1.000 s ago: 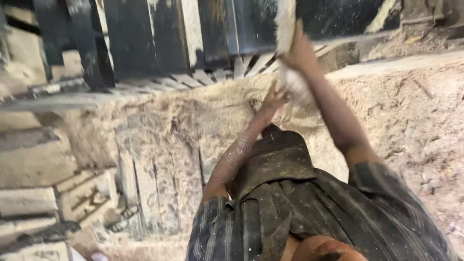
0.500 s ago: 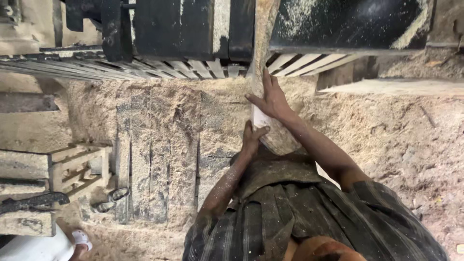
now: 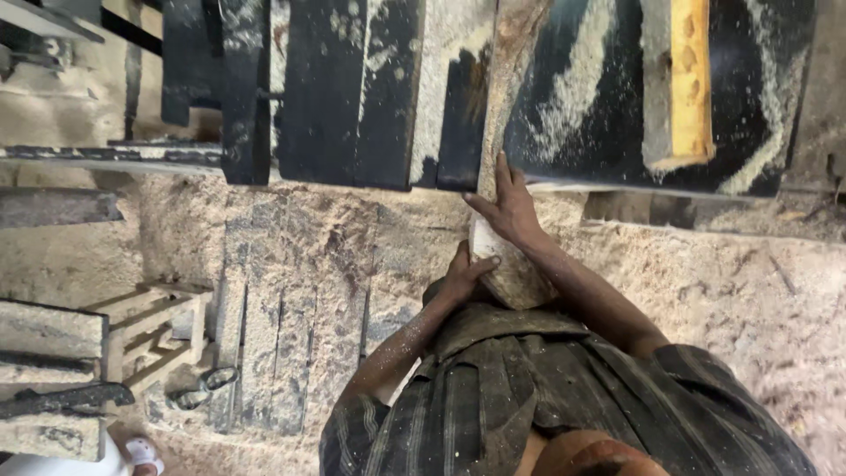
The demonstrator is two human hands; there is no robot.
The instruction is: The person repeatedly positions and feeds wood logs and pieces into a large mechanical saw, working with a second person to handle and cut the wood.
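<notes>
the plank (image 3: 509, 132) runs lengthwise from the person's waist up across the black table (image 3: 352, 88), its near end resting against the striped shirt (image 3: 529, 397). the right hand (image 3: 509, 207) lies flat on top of the plank, fingers spread, just at the table's near edge. the left hand (image 3: 464, 275) grips the plank's left side nearer the body, thumb curled over the pale top face — fingers underneath are hidden. on the table, right of the plank, stands a yellow block (image 3: 690, 84) amid streaks of sawdust. below the table the floor (image 3: 291, 256) is thick with sawdust, and stacked timbers (image 3: 53, 353) lie well left of the plank.
</notes>
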